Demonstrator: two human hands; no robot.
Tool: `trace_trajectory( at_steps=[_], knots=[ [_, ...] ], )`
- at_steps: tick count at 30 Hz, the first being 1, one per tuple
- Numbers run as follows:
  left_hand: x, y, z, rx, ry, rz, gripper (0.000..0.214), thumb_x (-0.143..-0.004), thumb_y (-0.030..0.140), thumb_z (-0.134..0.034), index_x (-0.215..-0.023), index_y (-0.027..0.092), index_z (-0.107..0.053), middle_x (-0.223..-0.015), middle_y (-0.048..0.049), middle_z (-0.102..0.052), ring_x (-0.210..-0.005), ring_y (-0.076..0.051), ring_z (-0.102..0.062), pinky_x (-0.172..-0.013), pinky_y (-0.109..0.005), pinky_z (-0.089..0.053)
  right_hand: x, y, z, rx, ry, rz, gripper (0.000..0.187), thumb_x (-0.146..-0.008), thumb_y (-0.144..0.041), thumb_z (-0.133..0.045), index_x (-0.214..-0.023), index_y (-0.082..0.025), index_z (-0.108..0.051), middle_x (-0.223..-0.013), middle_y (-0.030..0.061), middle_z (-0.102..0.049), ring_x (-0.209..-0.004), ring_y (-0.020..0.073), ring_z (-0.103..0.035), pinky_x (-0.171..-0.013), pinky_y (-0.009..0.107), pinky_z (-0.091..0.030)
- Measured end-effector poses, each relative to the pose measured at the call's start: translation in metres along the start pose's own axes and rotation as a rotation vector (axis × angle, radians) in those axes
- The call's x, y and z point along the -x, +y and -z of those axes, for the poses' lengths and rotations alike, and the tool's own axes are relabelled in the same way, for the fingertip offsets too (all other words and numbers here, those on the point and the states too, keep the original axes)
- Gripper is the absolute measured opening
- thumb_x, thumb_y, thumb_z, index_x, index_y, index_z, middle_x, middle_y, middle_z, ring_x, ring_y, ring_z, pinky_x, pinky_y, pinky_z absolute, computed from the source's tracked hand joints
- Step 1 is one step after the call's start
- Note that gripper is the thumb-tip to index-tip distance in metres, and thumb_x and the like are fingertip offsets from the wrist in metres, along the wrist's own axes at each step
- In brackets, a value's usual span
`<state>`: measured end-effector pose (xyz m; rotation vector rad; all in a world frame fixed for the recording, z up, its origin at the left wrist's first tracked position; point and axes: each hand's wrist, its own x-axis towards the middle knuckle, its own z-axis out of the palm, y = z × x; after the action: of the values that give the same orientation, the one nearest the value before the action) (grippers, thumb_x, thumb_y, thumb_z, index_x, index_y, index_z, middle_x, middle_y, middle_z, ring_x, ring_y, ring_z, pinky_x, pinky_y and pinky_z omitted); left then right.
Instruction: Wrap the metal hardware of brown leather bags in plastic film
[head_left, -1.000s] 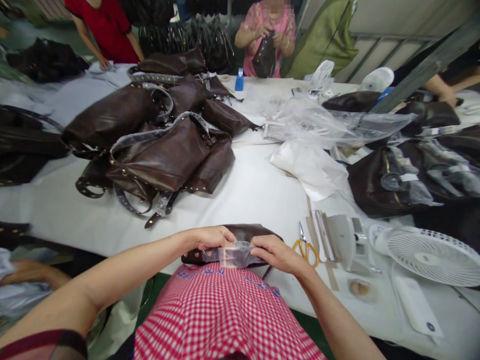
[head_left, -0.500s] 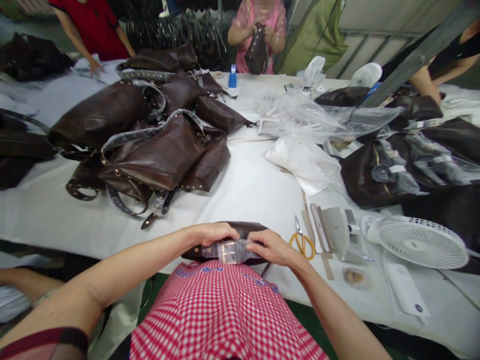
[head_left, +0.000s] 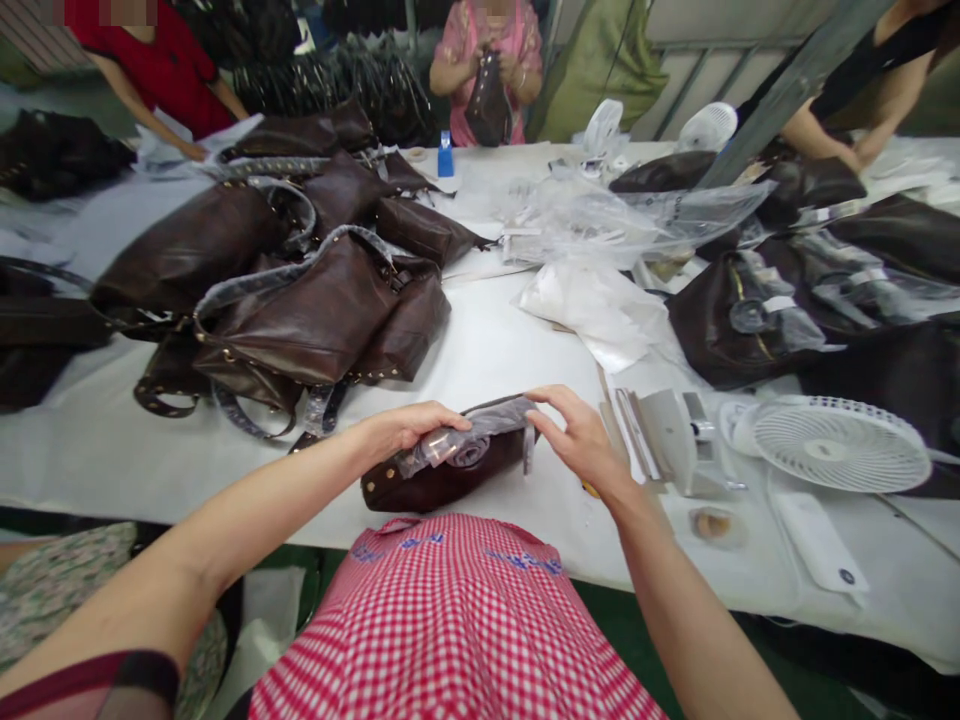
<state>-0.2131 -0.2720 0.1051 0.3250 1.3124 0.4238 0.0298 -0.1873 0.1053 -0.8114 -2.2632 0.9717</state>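
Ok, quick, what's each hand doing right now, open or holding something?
Left hand: closed on the plastic wrap atop the bag.
Right hand: fingers curled at the bag's end; grip cannot be told.

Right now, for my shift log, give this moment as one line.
left hand: pressing plastic wrap onto brown bag | right hand: pinching bag's far end | nearby: fan, bag pile

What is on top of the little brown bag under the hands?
Crinkled clear plastic wrap lies on the small brown bag, pinned by the left hand; the right hand touches the bag's right end. The bag's top beneath the wrap is hidden.
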Motion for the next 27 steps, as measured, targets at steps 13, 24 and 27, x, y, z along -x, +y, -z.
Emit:
trace_trajectory(
  at_steps=[13, 24, 27],
  knots=[
    [0.005, 0.012, -0.004, -0.067, 0.037, -0.097, 0.032, -0.056, 0.031, -0.080, -0.073, 0.006, -0.069, -0.060, -0.0111, -0.069, -0.046, -0.018, -0.059, -0.041, -0.024, -0.050, 0.183, 0.071, 0.003, -0.408, 0.168, -0.723, 0.043, -0.076, -0.056, -0.061, -0.092, -0.017, -0.064, -0.085, 0.0073, -0.069, -0.085, 0.0225, -0.065, -0.081, 0.036, -0.051],
    [0.008, 0.017, -0.017, -0.223, 0.121, -0.174, 0.051, -0.045, 0.050, -0.084, -0.071, 0.008, -0.072, -0.062, -0.0107, -0.069, -0.048, -0.016, -0.056, -0.040, -0.022, -0.045, 0.251, 0.114, 0.039, -0.173, 0.233, -0.870, 0.040, -0.075, -0.050, -0.049, -0.088, -0.015, -0.064, -0.071, 0.0058, -0.068, -0.069, 0.0206, -0.064, -0.060, 0.028, -0.047],
    [0.006, 0.016, -0.021, -0.222, 0.154, -0.175, 0.055, -0.043, 0.055, -0.084, -0.070, 0.010, -0.072, -0.061, -0.0102, -0.068, -0.047, -0.015, -0.054, -0.039, -0.022, -0.044, 0.243, 0.136, 0.047, -0.055, 0.223, -0.868, 0.035, -0.078, -0.046, -0.045, -0.079, -0.016, -0.063, -0.066, 0.0048, -0.066, -0.066, 0.0197, -0.063, -0.061, 0.028, -0.046]
  ],
)
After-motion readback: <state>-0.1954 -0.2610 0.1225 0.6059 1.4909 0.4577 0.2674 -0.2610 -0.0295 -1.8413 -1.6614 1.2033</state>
